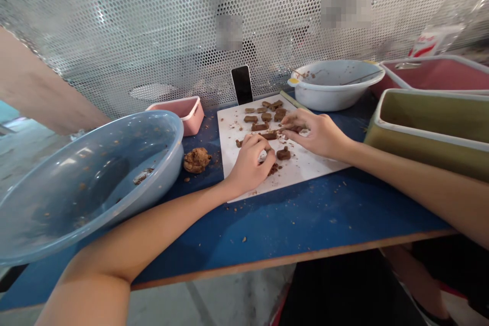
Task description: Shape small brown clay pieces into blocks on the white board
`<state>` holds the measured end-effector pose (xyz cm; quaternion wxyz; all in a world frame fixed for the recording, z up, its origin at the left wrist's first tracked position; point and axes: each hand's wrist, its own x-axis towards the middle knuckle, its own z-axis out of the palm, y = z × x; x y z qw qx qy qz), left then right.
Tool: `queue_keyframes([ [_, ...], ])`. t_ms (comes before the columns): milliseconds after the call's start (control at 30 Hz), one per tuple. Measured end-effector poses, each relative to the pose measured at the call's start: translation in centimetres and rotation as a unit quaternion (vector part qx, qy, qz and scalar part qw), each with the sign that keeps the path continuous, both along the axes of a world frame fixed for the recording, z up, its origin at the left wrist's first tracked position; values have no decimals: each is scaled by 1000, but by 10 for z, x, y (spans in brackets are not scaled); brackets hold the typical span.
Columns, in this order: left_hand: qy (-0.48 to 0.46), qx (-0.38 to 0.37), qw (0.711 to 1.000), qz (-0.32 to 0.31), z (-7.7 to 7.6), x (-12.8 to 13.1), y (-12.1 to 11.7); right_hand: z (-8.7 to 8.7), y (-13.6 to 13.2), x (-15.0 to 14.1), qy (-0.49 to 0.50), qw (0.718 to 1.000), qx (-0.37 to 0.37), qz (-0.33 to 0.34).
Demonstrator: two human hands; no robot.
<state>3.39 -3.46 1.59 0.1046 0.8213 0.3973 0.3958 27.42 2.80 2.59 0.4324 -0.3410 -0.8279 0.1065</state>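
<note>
A white board [237,183] carries several small brown dough pieces [260,127], some bone-shaped, among scattered crumbs. My left hand [250,160] rests low on the board with its fingers curled and closed; crumbly brown dough shows under the fingertips, but what they grip is hidden. Just right of it lies a single knobbed dough piece [283,153]. My right hand [321,135] is closed in a pinch over the right part of the board, beside the shaped pieces. Something thin and brownish shows between its fingers, too small to name. Left of the board sits a rough dough lump [197,160].
A large blue basin [168,127] stands tilted at left, with a small pink container [194,116] behind it. A phone [242,84] leans against the perforated metal screen [153,20]. A white basin [332,98], a green bin [428,145] and a pink bin [439,74] line the right.
</note>
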Motion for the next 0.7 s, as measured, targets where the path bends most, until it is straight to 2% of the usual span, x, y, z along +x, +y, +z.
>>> queue_keyframes([
  [233,13,-7,1000,6,-2,0,1,4,-1,1,-24,999,29,21],
  [333,37,-13,999,11,-7,-2,5,3,-1,1,-23,998,42,44],
  [467,71,-32,996,35,-14,-4,9,0,1,0,-37,997,49,40],
  [700,69,-40,996,39,-16,-5,10,-1,3,3,-107,989,74,68],
])
